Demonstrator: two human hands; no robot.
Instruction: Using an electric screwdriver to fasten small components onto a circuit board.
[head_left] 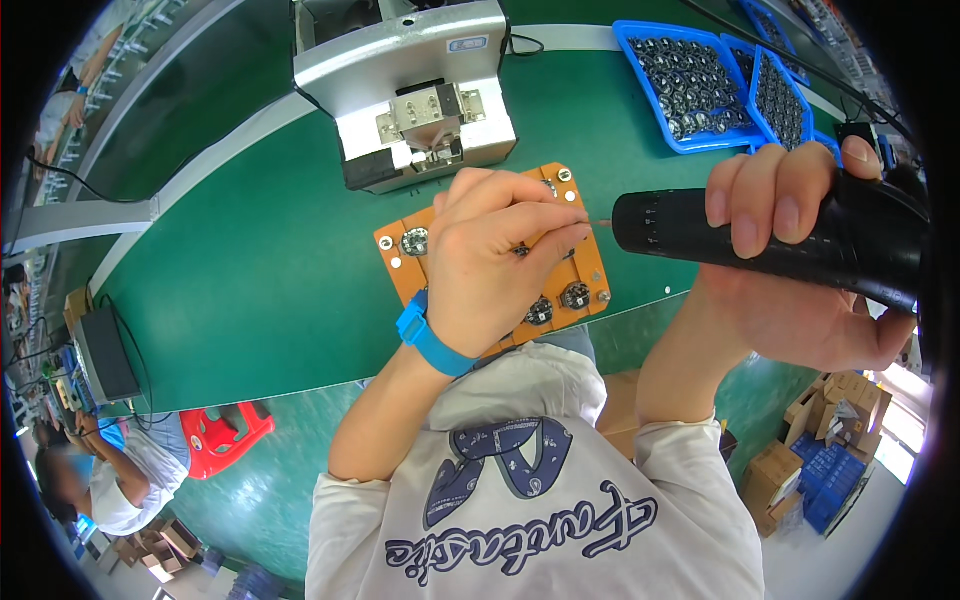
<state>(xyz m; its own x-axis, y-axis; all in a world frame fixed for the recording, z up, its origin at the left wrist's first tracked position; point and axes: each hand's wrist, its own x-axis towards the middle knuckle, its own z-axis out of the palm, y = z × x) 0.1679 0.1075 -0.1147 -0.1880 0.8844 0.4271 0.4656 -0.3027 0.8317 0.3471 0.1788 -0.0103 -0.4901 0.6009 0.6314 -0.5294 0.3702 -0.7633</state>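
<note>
My right hand [785,195] is wrapped round a black electric screwdriver [670,228], held level with its thin bit pointing left. The bit's end meets the pinched thumb and forefinger of my left hand [478,245], which wears a blue wristband [440,345]. Whatever sits between those fingertips is too small to make out. Below my left hand lies an orange fixture plate [590,255] with small round circuit boards in it, among them one board [575,295] at its lower right and another board [415,241] at its left. My hand hides the plate's middle.
A silver and white machine [410,110] stands behind the plate on the green table [240,260]. Blue trays [690,148] of small round parts sit at the far right. Cardboard boxes [775,470] are on the floor at right; a red stool [225,440] and another person [130,480] are at left.
</note>
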